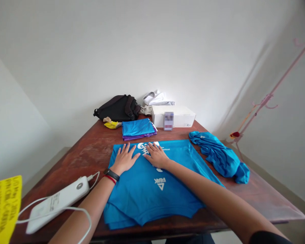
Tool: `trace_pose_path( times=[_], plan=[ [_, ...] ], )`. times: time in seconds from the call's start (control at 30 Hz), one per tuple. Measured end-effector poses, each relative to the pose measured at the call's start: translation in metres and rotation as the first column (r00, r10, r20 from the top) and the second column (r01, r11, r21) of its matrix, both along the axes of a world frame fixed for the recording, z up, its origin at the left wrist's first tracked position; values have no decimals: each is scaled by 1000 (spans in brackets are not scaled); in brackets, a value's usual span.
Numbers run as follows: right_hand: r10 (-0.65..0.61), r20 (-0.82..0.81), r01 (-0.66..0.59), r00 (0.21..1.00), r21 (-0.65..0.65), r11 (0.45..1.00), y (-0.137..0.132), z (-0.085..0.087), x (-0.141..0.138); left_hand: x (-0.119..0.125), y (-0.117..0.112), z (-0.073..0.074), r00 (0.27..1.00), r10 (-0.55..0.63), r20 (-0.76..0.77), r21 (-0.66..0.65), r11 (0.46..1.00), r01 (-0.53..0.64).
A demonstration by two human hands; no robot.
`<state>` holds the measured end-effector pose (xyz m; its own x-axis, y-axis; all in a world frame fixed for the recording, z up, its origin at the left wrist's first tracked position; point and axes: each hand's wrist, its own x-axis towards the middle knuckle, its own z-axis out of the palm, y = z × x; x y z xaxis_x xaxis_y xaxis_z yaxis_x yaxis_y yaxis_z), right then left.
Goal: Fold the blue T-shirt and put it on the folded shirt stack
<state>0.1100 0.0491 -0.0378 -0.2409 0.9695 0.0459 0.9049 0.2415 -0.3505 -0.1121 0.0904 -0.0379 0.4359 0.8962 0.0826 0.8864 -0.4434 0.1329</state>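
Observation:
A blue T-shirt (pixel 178 196) with white lettering and a white print lies spread on the wooden table, its neckline toward me. My left hand (pixel 125 158) rests flat on its far left part, fingers spread. Beside it, my right hand (pixel 156 156) lies palm down over the white print, fingers also apart, partly hiding it. A crumpled blue garment (pixel 221 156) lies to the right of the shirt. Beyond my hands sits a small stack of folded clothes (pixel 138 128), blue on top with purple beneath.
At the back are a black backpack (pixel 117 108), a white box (pixel 183 115) with a small card before it, and white cloth (pixel 156 98). A white power bank (pixel 58 203) with a cable lies at left on the wooden table (pixel 83 152). A pink stand (pixel 277 84) rises at right.

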Motion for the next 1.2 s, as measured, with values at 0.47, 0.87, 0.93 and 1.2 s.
trace_pose_path(
  times=[0.47, 0.87, 0.93, 1.2],
  plan=[
    [-335, 28, 334, 942, 14, 942, -7, -16, 170, 2, 0, 9, 987, 131, -90, -16, 991, -133],
    [-312, -68, 315, 948, 39, 948, -15, -24, 229, 0, 4, 6, 987, 126, -96, -25, 991, -129],
    [-326, -86, 329, 941, 22, 944, -15, -24, 228, 0, 5, 6, 987, 126, -101, -29, 991, -130],
    [-347, -136, 353, 928, 21, 935, -18, -22, 228, 0, 5, 3, 984, 129, -123, 10, 992, -128]
  ],
)
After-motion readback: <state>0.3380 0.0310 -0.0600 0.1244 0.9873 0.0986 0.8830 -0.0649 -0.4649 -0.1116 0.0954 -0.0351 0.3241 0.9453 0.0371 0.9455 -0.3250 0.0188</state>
